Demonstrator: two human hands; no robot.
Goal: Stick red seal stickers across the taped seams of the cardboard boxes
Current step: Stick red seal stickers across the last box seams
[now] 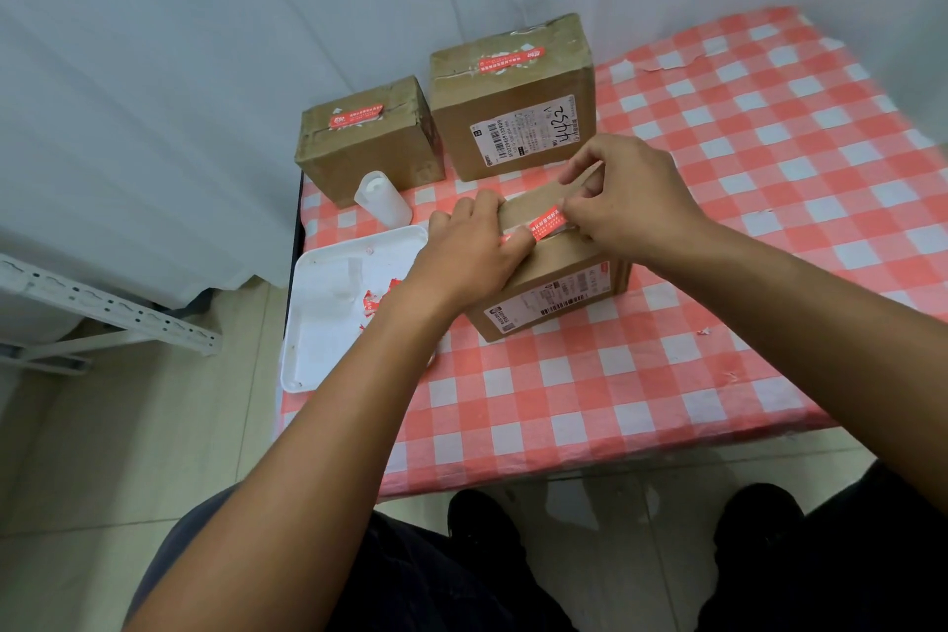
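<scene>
**Third box: the seal is going down on the seam**

The red seal sticker lies across the taped seam on top of the nearest cardboard box, which stands on the checked worktop just in front of the person. I judge that this is the step of laying and pressing the sticker; it does not look fully flat yet, because its right end seems to be a little lifted.

The left hand rests on the left part of the box top, fingers fairly straight, pressing the left end of the sticker down. The right hand comes from the other side with curled fingers and pinches the right end of the sticker at the box edge. Both forearms reach forward over the worktop.

The next move probably calls for smoothing the right end down, without creasing it.

Behind stand two more boxes, a smaller one and a larger one, each already with a red sticker. A white tray with red scraps lies to the left, beside a white bottle.
</scene>
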